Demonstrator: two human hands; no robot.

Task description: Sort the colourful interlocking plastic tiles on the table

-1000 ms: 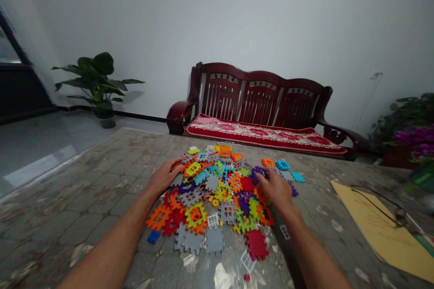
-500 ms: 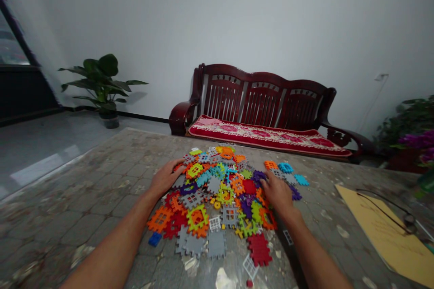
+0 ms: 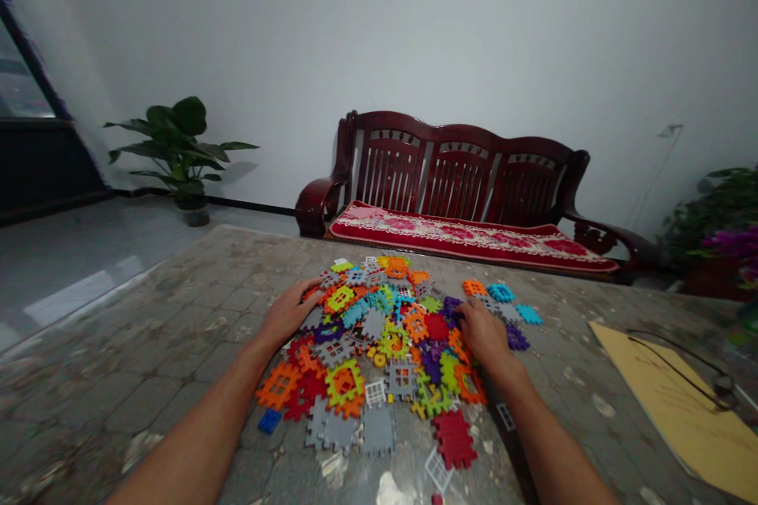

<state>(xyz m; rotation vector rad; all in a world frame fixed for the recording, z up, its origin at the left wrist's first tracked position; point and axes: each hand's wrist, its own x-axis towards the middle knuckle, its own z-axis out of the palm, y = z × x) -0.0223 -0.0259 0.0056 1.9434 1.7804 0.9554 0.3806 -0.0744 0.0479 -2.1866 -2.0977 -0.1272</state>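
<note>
A heap of colourful interlocking plastic building tiles (image 3: 374, 323) spreads over the table between my hands. My left hand (image 3: 290, 314) rests against the heap's left edge with fingers stretched out, touching the outer tiles and holding none. At the right side, my right hand (image 3: 484, 334) has its fingers drawn together at the edge of a purple tile (image 3: 451, 309), which lies flat among the others. Its fingertips are partly hidden. Beneath that hand lie an orange tile (image 3: 470, 384) and a lime green one (image 3: 448, 372). A dark red tile (image 3: 455, 439) lies nearer to me.
Several joined or touching tiles (image 3: 502, 308) lie apart, beyond my right hand. A yellow envelope-like sheet (image 3: 675, 402) with a dark cord (image 3: 681, 363) is on the right of the patterned table (image 3: 195, 316). Behind the table stands a wooden bench (image 3: 462, 173) with a red cover.
My right hand has shifted slightly, its fingers now closer together at the purple tile. My left hand stays in place, and the heap looks the same.
</note>
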